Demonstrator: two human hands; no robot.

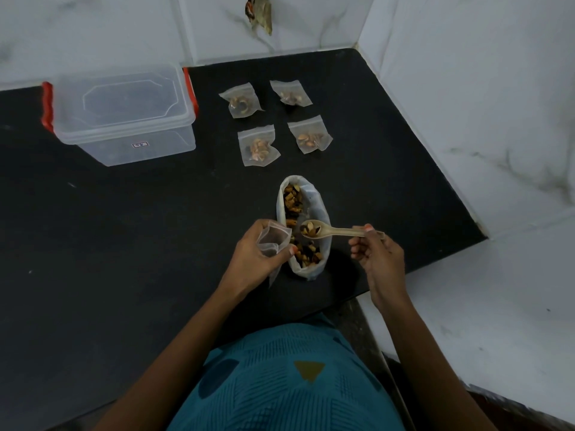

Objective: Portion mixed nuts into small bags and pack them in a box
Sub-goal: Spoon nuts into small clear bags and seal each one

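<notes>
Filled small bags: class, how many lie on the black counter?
4, grouped right of the box: back-left bag, back-right bag, front-left bag, front-right bag. An empty bag is held in the left hand. None seems hidden.

It looks like a home kitchen corner. A black stone countertop (124,244) lies under both hands and meets white marble-veined wall tiles (466,88) beyond and to the right of the right hand (378,253). A clear plastic storage box (124,119) with red clips stands well beyond the left hand (253,256).
</notes>
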